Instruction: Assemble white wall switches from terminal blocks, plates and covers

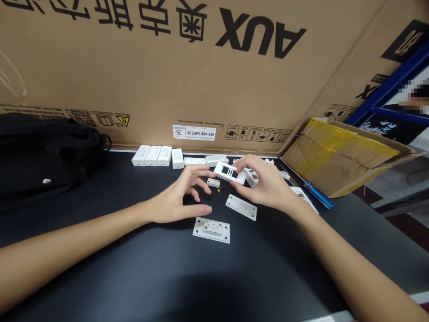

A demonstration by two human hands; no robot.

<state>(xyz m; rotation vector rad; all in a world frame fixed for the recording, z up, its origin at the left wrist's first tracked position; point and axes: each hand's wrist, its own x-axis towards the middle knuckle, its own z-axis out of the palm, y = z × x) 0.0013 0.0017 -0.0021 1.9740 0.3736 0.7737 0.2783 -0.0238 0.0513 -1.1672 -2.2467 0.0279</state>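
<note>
A: Hands?
B: Right hand (263,181): grip clenched on a white plastic switch frame (229,173), thumb and fingers on its edges, held up over the middle of the bench (100,268).
A: Left?
B: Left hand (179,195): grip released, fingers curled, nothing held. Fingertips just beside the frame's left end.
A: Below them?
B: Small white piece (213,182) and tiny brass bits (219,190) under the frame. Plain white plate (241,207) near the right hand. White plate with a fitted mechanism (211,230) in front of the left hand.
A: Back of bench?
B: Row of white switches (152,155) against a big cardboard box (167,67). Black bag (40,156) far left. Blue tool (318,195) right, beside a yellow-taped carton flap (342,156).
</note>
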